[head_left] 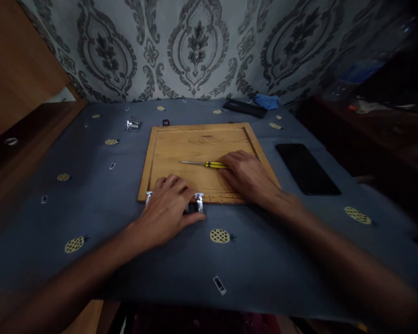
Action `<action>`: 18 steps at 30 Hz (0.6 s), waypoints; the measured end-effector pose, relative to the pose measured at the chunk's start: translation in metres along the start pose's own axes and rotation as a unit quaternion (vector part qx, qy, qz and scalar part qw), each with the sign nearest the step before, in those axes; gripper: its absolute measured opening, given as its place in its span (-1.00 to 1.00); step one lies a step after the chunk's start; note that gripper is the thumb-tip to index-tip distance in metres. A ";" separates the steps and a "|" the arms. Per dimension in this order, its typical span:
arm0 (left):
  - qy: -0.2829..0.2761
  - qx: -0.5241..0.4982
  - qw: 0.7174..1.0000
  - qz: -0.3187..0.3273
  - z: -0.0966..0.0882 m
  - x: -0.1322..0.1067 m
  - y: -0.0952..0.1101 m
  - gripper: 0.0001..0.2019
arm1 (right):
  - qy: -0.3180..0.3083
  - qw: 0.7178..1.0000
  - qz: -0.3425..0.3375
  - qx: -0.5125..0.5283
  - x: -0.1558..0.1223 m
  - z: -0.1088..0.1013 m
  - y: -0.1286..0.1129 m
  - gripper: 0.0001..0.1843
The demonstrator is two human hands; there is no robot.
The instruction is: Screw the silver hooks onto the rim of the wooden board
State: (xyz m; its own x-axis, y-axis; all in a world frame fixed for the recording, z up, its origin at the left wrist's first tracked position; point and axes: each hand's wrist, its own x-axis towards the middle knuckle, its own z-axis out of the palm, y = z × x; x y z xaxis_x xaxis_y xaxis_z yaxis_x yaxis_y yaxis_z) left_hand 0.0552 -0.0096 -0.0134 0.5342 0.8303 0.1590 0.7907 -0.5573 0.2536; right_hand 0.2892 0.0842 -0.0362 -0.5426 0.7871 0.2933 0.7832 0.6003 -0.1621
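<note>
A wooden board (181, 146) with a raised frame lies flat on the cloth. My left hand (169, 204) is closed over its near edge, gripping a silver metal fitting (199, 202) whose middle is hidden under my fingers; one shiny end (148, 196) shows on the other side. My thumb lies below the board's edge. Resting on the board's right side, my right hand (245, 174) is closed around the handle of a screwdriver (212, 164). The handle is yellow and black, and the thin shaft points left. Small dark holes run along the near edge of the board.
A black phone (306, 168) lies right of the board. Behind it are a black case (244, 108) and a blue cloth (266, 101). Another silver metal piece (132, 124) sits at the back left. The patterned tablecloth (101, 208) meets a curtain (198, 51) at the back.
</note>
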 end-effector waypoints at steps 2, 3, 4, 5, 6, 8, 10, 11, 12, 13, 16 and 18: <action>-0.008 0.004 1.000 -0.002 -0.001 0.000 0.000 -0.63 | -0.001 1.000 0.008 0.005 -0.002 -0.003 -0.002 -0.77; -0.012 0.007 1.000 -0.001 -0.001 0.001 0.000 -0.62 | 0.007 1.000 0.016 0.025 -0.004 -0.007 -0.003 -0.77; -0.015 0.011 1.000 0.000 -0.001 0.001 0.000 -0.62 | 0.022 0.998 0.026 0.055 -0.006 -0.012 -0.006 -0.77; -0.017 0.013 1.000 0.001 -0.002 0.002 0.000 -0.61 | 0.053 0.991 0.044 0.117 -0.008 -0.019 -0.010 -0.79; -0.020 0.014 1.000 0.001 -0.002 0.003 -0.001 -0.61 | 0.094 0.976 0.063 0.188 -0.008 -0.027 -0.016 -0.80; -0.025 0.013 1.000 0.004 -0.003 0.005 -0.001 -0.60 | 0.183 0.933 0.093 0.297 -0.008 -0.044 -0.029 -0.79; -0.029 0.013 0.999 0.009 -0.004 0.006 -0.002 -0.61 | 0.272 0.890 0.103 0.350 -0.006 -0.058 -0.045 -0.76; -0.028 0.014 0.999 0.012 -0.003 0.006 -0.002 -0.61 | 0.310 0.876 0.095 0.357 -0.005 -0.063 -0.053 -0.75; -0.026 0.014 0.999 0.014 -0.003 0.006 -0.002 -0.61 | 0.331 0.867 0.082 0.364 -0.004 -0.065 -0.061 -0.76; -0.021 0.012 1.000 0.015 -0.002 0.006 -0.003 -0.61 | 0.352 0.856 0.069 0.372 -0.005 -0.065 -0.068 -0.79; -0.002 0.006 1.000 0.018 0.002 0.004 -0.005 -0.60 | 0.383 0.843 0.038 0.375 -0.008 -0.055 -0.083 -0.85; 0.002 0.002 1.000 0.018 0.003 0.003 -0.005 -0.60 | 0.383 0.847 0.040 0.366 -0.012 -0.046 -0.088 -0.82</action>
State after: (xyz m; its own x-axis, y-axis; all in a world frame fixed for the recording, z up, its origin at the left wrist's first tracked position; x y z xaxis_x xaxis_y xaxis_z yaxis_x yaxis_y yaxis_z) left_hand 0.0538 -0.0039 -0.0174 0.5602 0.8103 0.1723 0.7728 -0.5860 0.2437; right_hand 0.2414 0.0155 0.0180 0.0792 0.6743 0.7342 0.2587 0.6973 -0.6684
